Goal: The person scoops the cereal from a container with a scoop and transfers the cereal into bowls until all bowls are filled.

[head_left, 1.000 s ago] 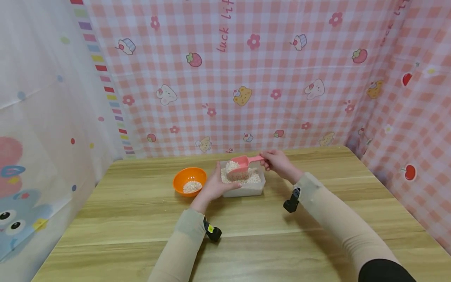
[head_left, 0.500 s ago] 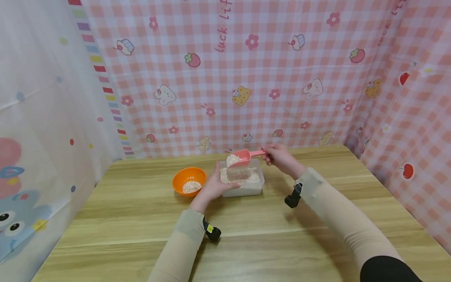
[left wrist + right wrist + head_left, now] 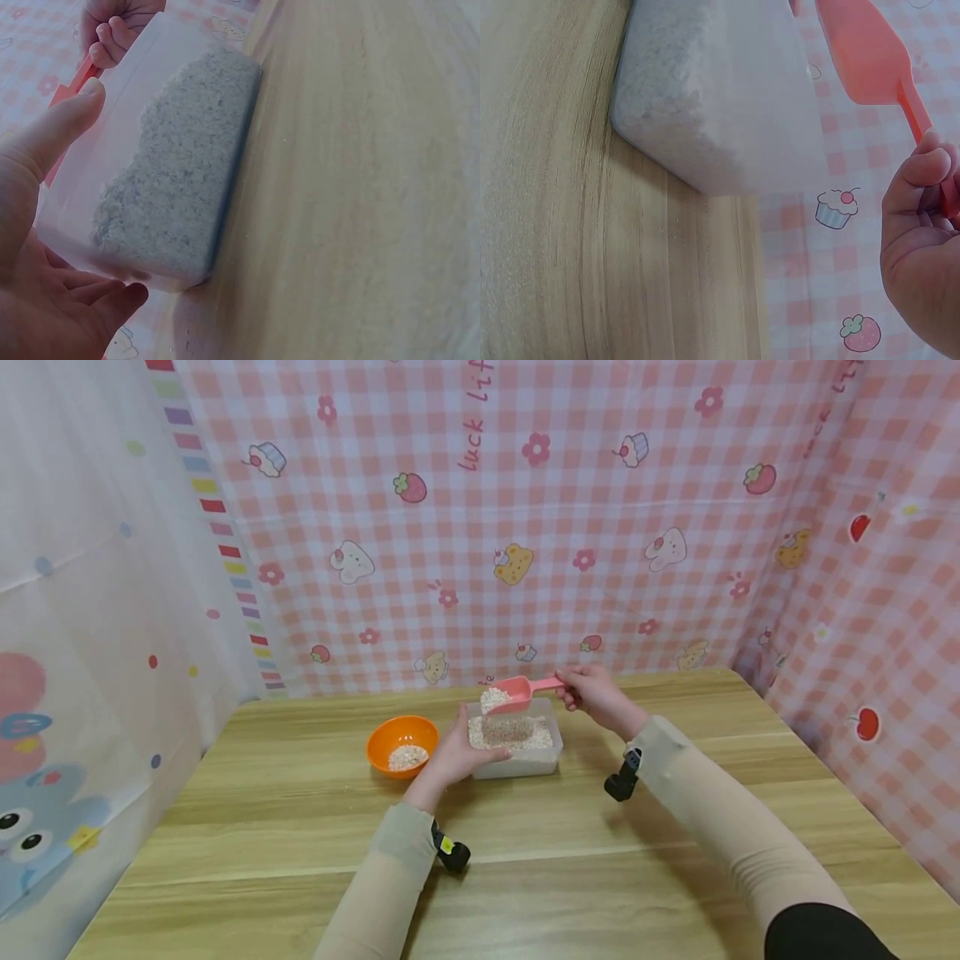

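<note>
My right hand (image 3: pixel 596 697) grips the handle of a pink scoop (image 3: pixel 517 692), its fingers curled round it in the right wrist view. A heap of pale oat flakes (image 3: pixel 495 700) fills the scoop's front. The scoop is held above a translucent plastic container (image 3: pixel 525 766), which stands on the table with more flakes inside. At the container's left end, my left hand (image 3: pixel 452 756) holds it. In the left wrist view the thumb (image 3: pixel 71 116) lies along the near side and the other fingers reach round the end. An orange bowl (image 3: pixel 382 743) with some flakes sits just left of that hand.
The wooden table (image 3: pixel 525 877) runs back to a pink checked cloth (image 3: pixel 480 527) hanging behind it. A white cloth (image 3: pixel 82 568) hangs on the left and another patterned cloth (image 3: pixel 870 610) on the right. Few specks lie on the table near the bowl.
My right hand has raised the scoop of flakes from the container's opening to a little above it, then kept it nearly still. The left hand, container and bowl have stayed in place.
</note>
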A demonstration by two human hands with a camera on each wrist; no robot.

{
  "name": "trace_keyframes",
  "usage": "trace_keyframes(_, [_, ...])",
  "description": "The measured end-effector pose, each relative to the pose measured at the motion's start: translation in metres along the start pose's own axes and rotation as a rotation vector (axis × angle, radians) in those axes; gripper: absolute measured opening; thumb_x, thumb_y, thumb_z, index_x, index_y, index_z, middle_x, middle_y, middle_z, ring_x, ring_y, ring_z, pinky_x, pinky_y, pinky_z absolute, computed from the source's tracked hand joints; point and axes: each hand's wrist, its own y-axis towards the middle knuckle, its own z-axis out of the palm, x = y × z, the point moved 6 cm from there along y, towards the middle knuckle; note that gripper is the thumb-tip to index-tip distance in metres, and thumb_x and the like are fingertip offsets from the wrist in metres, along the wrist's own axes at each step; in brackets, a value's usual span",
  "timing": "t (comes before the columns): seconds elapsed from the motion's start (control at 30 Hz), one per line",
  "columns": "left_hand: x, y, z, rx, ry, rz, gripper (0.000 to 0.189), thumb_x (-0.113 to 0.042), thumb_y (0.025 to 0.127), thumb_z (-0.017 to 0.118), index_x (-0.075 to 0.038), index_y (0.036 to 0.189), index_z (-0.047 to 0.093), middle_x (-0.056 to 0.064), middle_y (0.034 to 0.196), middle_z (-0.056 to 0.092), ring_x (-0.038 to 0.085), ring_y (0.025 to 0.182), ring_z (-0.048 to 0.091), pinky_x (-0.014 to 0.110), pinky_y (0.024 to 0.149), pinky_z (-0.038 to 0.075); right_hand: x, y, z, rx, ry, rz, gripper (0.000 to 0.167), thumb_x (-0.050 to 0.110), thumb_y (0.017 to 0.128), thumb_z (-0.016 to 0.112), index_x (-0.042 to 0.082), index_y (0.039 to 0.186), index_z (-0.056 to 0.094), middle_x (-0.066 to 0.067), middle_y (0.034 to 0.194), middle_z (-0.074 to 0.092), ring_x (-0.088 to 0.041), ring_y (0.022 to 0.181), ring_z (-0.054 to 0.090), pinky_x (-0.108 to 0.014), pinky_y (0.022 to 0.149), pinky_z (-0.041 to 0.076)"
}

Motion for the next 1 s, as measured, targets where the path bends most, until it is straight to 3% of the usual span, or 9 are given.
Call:
trace_keyframes(0.3, [-0.009,-0.001,-0.002,-0.003,0.022,0.012,0.12,-0.039,0.074,0.083,0.002,0.154,0.003,0.024,0.158,0.011,0.036,0.143,0.018,0.049,0.115,0.02,0.005,0.0,0.0,-0.002,0.009,0.021,0.027,0.014,0.104,0.043,-0.009,0.11,0.055,-0.006,0.071,0.056,-0.009,0.056,0.046,-0.019,0.052,0.043])
trace_keyframes(0.63, [-0.016,-0.003,-0.009,0.007,0.068,0.024,0.116,-0.041,0.076,0.081,-0.001,0.155,0.005,0.019,0.16,0.005,0.034,0.145,0.012,0.049,0.115,0.016,0.01,0.0,0.001,-0.004,0.011,0.014,0.028,0.014,0.105,0.042,-0.009,0.113,0.055,-0.003,0.067,0.056,-0.009,0.055,0.045,-0.019,0.052,0.042])
trace_keyframes(0.87, [-0.024,-0.003,-0.025,-0.013,0.093,0.094,0.108,-0.037,0.081,0.079,-0.001,0.155,0.008,0.019,0.16,0.008,0.035,0.145,0.013,0.051,0.115,0.017,0.011,0.005,0.003,0.003,0.013,-0.004,0.027,0.014,0.105,0.042,-0.008,0.106,0.058,-0.003,0.066,0.057,-0.009,0.054,0.046,-0.021,0.051,0.042])
trace_keyframes(1.0, [-0.025,-0.005,-0.035,-0.028,0.092,0.104,0.111,-0.043,0.079,0.079,-0.004,0.156,0.009,0.018,0.16,0.011,0.035,0.145,0.015,0.052,0.115,0.018,0.012,0.007,0.007,0.012,0.017,-0.009,0.029,0.014,0.105,0.041,-0.01,0.109,0.057,-0.002,0.065,0.056,-0.008,0.053,0.045,-0.021,0.051,0.042])
